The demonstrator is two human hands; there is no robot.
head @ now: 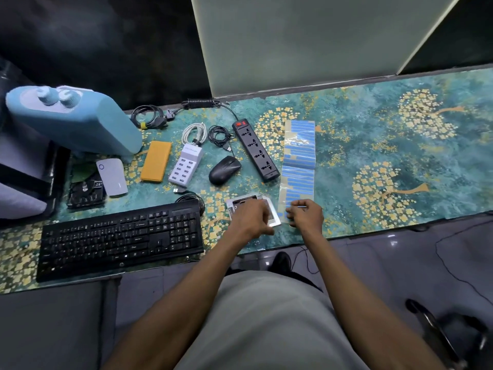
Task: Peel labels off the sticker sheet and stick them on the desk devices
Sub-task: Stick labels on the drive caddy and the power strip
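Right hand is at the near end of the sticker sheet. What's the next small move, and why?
Probably lift the pinched blue label clear of the sticker sheet: the right hand pinches at the sheet's near end, while the left hand rests on the silver device beside it, likely the target.

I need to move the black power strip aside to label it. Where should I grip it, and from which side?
Grip the power strip across its narrow width near the middle, coming from above. It lies flat, long and slim. The mouse sits close on its left and the sticker sheet on its right, so a flat side approach is probably cramped.
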